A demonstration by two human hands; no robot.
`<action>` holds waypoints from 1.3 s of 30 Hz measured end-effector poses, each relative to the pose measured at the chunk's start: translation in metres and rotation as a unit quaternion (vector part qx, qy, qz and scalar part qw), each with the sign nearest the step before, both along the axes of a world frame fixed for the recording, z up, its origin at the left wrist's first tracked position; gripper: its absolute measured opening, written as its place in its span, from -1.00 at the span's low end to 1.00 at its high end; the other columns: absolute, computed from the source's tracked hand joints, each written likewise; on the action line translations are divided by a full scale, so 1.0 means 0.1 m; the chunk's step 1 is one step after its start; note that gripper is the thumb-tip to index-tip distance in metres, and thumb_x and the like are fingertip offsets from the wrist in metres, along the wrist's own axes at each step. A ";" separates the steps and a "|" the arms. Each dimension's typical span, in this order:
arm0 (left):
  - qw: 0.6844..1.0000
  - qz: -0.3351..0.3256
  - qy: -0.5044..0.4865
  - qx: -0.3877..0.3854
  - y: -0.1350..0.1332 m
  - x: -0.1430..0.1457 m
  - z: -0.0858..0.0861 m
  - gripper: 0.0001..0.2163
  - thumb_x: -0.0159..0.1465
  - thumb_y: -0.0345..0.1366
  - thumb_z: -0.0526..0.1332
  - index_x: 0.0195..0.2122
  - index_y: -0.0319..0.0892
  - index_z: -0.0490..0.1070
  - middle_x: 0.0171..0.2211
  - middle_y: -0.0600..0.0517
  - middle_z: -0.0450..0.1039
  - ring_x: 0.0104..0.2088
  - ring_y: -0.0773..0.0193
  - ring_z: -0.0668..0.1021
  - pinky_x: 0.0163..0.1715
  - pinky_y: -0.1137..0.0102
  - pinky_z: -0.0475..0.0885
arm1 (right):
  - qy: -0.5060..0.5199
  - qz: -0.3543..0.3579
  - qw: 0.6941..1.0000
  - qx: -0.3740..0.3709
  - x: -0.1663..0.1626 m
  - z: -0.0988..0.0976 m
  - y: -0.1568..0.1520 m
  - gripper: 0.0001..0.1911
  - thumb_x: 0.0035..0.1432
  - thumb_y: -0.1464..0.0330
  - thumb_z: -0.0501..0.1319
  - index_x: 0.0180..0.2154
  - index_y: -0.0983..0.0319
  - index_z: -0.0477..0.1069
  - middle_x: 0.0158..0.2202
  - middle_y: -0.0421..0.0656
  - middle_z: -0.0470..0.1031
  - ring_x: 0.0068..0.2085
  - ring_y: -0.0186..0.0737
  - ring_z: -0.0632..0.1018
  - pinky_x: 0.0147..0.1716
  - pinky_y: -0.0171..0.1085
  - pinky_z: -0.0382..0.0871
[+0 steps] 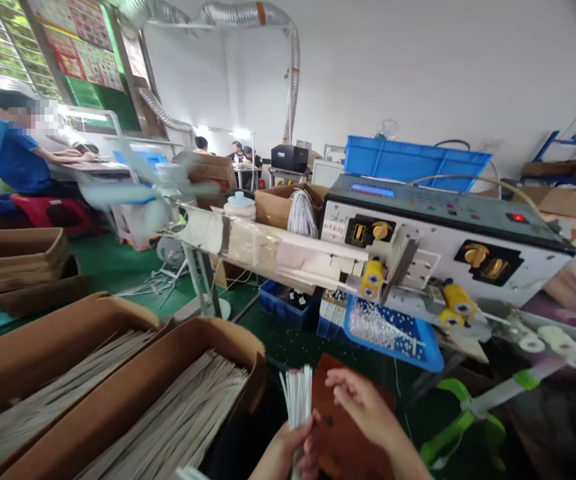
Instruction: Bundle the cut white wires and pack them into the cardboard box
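Note:
At the bottom middle, my left hand (291, 445) is closed around a bundle of cut white wires (299, 395). The bundle stands nearly upright, its upper ends fanned a little and reddish at some tips. My right hand (363, 405) hovers just right of the bundle, apart from it, fingers loosely bent and holding nothing. Behind it is a reddish-brown flat surface (338, 443). Left of my hands, a long cardboard box (241, 333) holds many similar wires (183, 413), lying lengthwise. A second long box (103, 313) with wires lies beside it.
A wire-cutting machine (448, 233) with yellow rollers stands ahead on the right. Below it sits a blue tray (435, 357) of small white bits. A green-legged stand (473, 407) is at right, a pale-bladed fan (155, 187) at left. A person in blue (13, 160) sits farther back.

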State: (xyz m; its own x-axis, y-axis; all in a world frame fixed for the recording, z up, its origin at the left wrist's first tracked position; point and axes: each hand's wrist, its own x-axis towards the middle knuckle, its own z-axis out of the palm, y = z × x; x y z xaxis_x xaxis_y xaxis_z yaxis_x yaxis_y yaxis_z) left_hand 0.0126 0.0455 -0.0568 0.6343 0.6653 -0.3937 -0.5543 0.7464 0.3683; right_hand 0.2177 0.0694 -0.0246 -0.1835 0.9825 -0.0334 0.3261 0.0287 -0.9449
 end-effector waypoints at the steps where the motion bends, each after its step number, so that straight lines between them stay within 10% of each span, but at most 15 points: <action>1: 1.000 0.009 -0.002 0.014 -0.06 -0.02 -0.02 -0.64 0.06 -0.15 0.49 -0.21 -0.20 0.47 -0.58 0.18 0.24 -0.65 0.50 0.22 -0.66 0.53 0.15 | 0.014 0.000 1.000 0.005 -0.02 0.06 -0.03 -0.51 0.28 0.03 0.14 0.09 0.16 0.43 0.02 0.00 0.54 -0.15 -0.12 0.58 -0.11 -0.13 0.46; 12: 0.995 0.001 -0.001 0.097 -0.76 -0.39 -0.05 -0.67 0.12 -0.12 0.44 -0.28 -0.21 0.40 -0.52 0.19 0.21 -0.65 0.57 0.05 -0.63 0.51 -0.02 | 0.260 -0.140 0.954 0.042 -0.34 0.52 0.13 -0.51 0.03 0.10 0.40 -0.01 0.11 0.46 0.00 -0.10 0.50 -0.32 -0.32 0.53 -0.43 -0.32 0.46; 18: 0.993 0.015 0.027 0.112 -0.75 -0.41 0.05 -0.65 0.11 -0.09 0.44 -0.28 -0.21 0.38 -0.22 0.05 0.40 -0.60 0.58 0.18 -0.63 0.51 0.03 | 0.388 -0.196 0.900 0.021 -0.47 0.71 0.53 -0.54 -0.09 0.23 0.46 -0.10 0.11 0.49 -0.04 -0.17 0.54 -0.37 -0.36 0.54 -0.46 -0.37 0.45; 25: 0.992 0.011 0.008 0.128 -0.64 -0.43 0.13 -0.64 0.14 -0.08 0.42 -0.35 -0.18 0.29 -0.57 0.22 0.13 -0.66 0.54 0.05 -0.65 0.51 0.02 | 0.455 -0.252 0.853 0.034 -0.58 0.73 0.79 -0.61 -0.05 0.28 0.40 -0.12 0.13 0.48 -0.04 -0.17 0.55 -0.36 -0.36 0.55 -0.43 -0.35 0.47; 39: 0.995 -0.003 0.082 0.065 -0.64 -0.53 0.15 -0.64 0.07 -0.16 0.48 -0.24 -0.18 0.39 -0.57 0.24 0.03 -0.63 0.57 0.05 -0.64 0.56 0.05 | 0.506 -0.299 0.809 -0.031 -0.77 0.91 0.86 -0.69 0.07 0.47 0.32 -0.11 0.22 0.45 -0.26 -0.24 0.57 -0.49 -0.39 0.49 -0.55 -0.39 0.40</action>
State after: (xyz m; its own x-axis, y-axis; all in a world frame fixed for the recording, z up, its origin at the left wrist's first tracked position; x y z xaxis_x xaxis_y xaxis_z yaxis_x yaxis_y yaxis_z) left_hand -0.0404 -0.0184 -0.0414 0.5722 0.7141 -0.4033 -0.4751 0.6895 0.5466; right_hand 0.1408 0.1553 0.0661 0.3593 0.9080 -0.2154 -0.6763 0.0944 -0.7305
